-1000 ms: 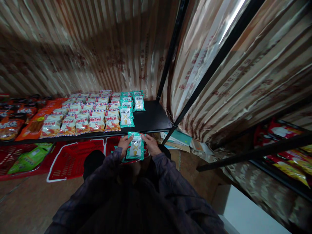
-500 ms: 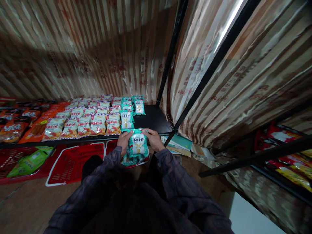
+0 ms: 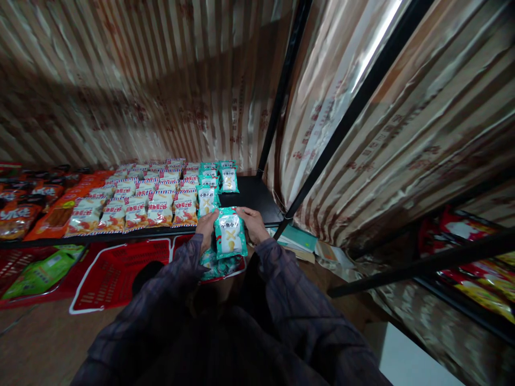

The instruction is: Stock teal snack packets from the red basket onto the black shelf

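A teal and white snack bag (image 3: 230, 236) hangs upright between my two hands, its printed front facing me. My left hand (image 3: 206, 229) pinches its upper left corner, and my right hand (image 3: 252, 224) grips the upper right corner. Below it, more teal bags (image 3: 219, 268) lie in a red basket, partly hidden by the held bag. Just beyond my hands, a column of teal bags (image 3: 208, 199) stands on the black shelf (image 3: 257, 199), with a shorter column (image 3: 229, 179) to its right.
Rows of white and orange snack bags (image 3: 161, 208) fill the shelf's left part, beside orange packs (image 3: 52, 217). Under the shelf sit a red basket (image 3: 120, 271) and a green bag (image 3: 38, 273). Black posts (image 3: 317, 166) rise at the right, near papers and books (image 3: 300, 238) on the floor.
The held bag has moved slightly to the right and its top tilts a little. Both hands keep their hold. The view has shifted slightly.
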Motion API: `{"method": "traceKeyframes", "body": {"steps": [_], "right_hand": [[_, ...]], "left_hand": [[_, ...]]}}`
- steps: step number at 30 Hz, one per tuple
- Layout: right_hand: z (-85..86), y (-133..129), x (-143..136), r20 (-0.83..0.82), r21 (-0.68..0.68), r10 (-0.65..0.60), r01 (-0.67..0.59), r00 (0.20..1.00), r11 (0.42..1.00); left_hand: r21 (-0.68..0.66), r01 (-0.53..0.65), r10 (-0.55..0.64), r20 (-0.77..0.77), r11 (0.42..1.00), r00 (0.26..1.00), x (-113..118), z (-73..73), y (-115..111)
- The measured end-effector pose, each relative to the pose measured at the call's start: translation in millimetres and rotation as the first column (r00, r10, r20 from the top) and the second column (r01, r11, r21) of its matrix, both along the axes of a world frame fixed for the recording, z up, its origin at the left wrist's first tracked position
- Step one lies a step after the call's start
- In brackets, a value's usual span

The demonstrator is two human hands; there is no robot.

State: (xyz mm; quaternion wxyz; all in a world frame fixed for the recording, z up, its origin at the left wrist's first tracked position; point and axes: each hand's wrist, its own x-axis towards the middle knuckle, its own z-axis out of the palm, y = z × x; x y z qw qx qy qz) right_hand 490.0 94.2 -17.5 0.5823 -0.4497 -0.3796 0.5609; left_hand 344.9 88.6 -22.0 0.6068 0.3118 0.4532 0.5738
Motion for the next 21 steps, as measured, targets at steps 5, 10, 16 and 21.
{"method": "traceKeyframes", "body": {"steps": [5, 10, 16, 21], "right_hand": [[-2.2, 6.5, -2.2, -0.03, 0.006, -0.011, 0.011, 0.999, 1.0], [-7.1, 10.2, -4.9, -0.033, -0.011, -0.009, 0.008, 0.999, 1.0], [-5.8, 9.5, -7.2, -0.037, -0.016, -0.003, 0.002, 0.999, 1.0], [-2.7, 10.5, -8.8, -0.085, -0.049, -0.074, 0.07, 0.994, 0.996]], "left_hand": [[-0.01, 0.018, -0.019, -0.045, 1.0, 0.999, -3.6, -1.7, 2.9], [-0.039, 0.048, -0.05, -0.054, 0.998, 0.997, -9.1, -5.6, 1.0], [-0.037, 0.027, -0.03, -0.065, 0.999, 0.997, -10.7, -5.2, 5.0], [-0.057, 0.06, -0.063, -0.065, 0.997, 0.996, -9.7, -3.0, 6.6]]}}
